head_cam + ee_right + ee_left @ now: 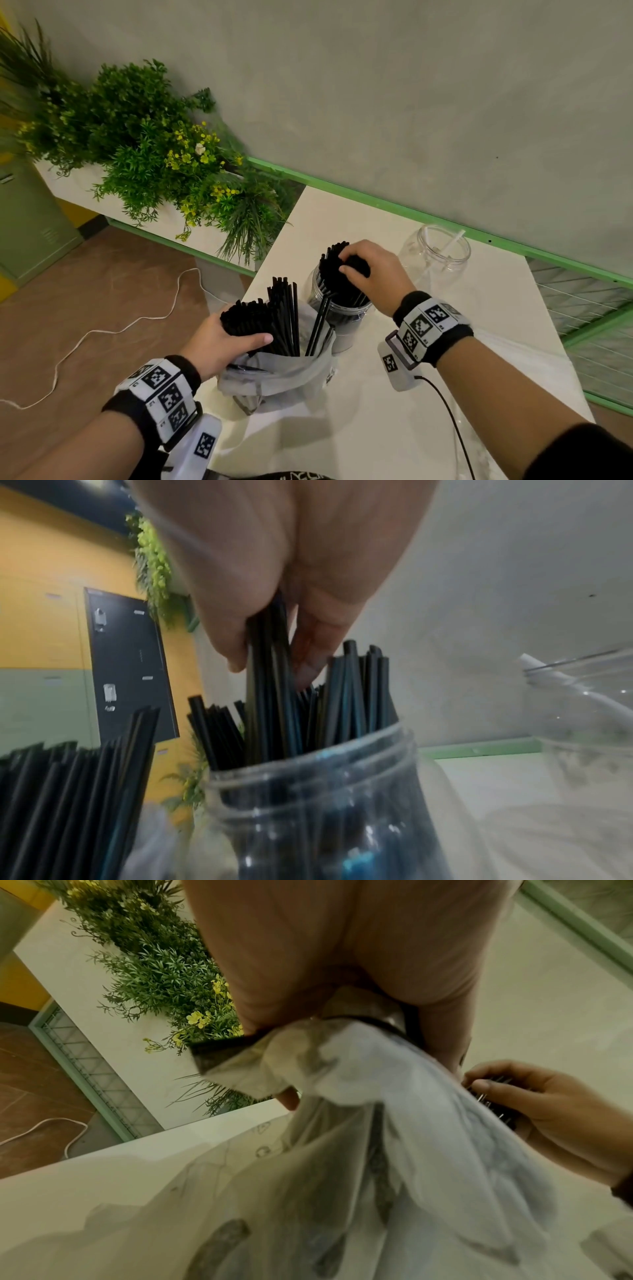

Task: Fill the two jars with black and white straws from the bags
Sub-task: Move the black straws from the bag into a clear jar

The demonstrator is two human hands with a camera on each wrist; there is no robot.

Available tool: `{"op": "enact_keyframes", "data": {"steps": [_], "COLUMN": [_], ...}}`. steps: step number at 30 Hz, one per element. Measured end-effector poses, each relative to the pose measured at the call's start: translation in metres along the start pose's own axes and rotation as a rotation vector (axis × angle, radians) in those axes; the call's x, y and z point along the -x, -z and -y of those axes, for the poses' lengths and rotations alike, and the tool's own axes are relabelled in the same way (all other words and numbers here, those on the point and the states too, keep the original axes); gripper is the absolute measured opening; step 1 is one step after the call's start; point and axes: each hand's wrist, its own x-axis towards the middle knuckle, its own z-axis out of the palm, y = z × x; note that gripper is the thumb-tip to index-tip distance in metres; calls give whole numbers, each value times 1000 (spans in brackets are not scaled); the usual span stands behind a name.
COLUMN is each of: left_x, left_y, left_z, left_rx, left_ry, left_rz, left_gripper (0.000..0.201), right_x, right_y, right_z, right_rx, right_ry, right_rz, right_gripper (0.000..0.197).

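Observation:
My left hand (245, 329) grips a bundle of black straws (274, 315) that stands in a translucent plastic bag (274, 377) at the table's near left. The bag (377, 1123) fills the left wrist view. My right hand (352, 263) pinches a bunch of black straws (270, 642) from above, their lower ends inside a clear jar (339, 308) packed with black straws. In the right wrist view this jar (325, 791) is just below my right hand (272, 666). A second clear jar (435, 253) behind it holds one white straw (452, 243).
The white table (394, 428) ends close to the left of the bag. A planter of green plants (154, 154) stands at the left. A grey wall with a green rail (376, 202) runs behind the jars. A white cord (102, 329) lies on the floor.

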Motion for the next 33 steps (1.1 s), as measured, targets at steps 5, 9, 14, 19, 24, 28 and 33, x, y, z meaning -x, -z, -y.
{"op": "enact_keyframes", "data": {"steps": [5,9,14,19,24,28,33], "left_x": [-1,0,2,6,9,9,8], "left_y": [2,1,1,1,2,5,5], "left_z": [1,0,-2,-10,-12,-10,-10], "left_rx": [2,0,8,21,11,5,14], "left_ry": [13,6,5,-8,-4,4,3], "left_rz": [13,1,-7,5,-9,-4,-11], "left_gripper": [50,42,37,42,36,70,87], "right_x": [16,29,17,-10,-38,-46,-54], "right_y": [-9,-11,-11,-12,-25,-30,-19], "right_z": [-8,-20,-33,-28,-23,-19,-19], "right_rx": [50,276,583,738,624,412,402], "right_ry": [99,226,306,417,179,31,-91], "right_rz": [-1,52,303,352,404,173,-5], "right_gripper": [21,46,62,70,66,42,32]}}
